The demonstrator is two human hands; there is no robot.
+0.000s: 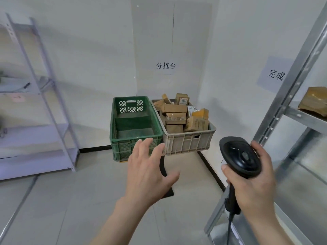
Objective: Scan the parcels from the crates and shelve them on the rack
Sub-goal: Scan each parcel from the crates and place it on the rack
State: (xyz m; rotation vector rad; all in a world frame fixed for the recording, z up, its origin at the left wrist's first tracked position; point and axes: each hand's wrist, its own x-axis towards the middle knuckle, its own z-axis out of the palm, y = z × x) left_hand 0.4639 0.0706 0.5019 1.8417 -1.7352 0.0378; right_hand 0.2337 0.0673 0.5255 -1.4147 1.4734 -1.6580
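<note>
Two crates stand side by side on a low stand in the corner. The green crate (135, 138) on the left holds nothing I can see. The grey crate (189, 143) on the right is piled with several brown cardboard parcels (177, 114). My left hand (147, 171) reaches forward in mid-air with spread, straight fingers, holding nothing, in front of the green crate's near wall. My right hand (254, 184) grips the handle of a black barcode scanner (238, 157). A metal rack (290, 110) rises at the right with one brown parcel (314, 100) on a shelf.
A white shelving unit (44, 103) stands against the left wall with small items on it. Paper signs (165, 66) hang on the walls behind the crates and beside the rack. The scanner's cable (229, 227) hangs down. Grey tiled floor lies between me and the crates.
</note>
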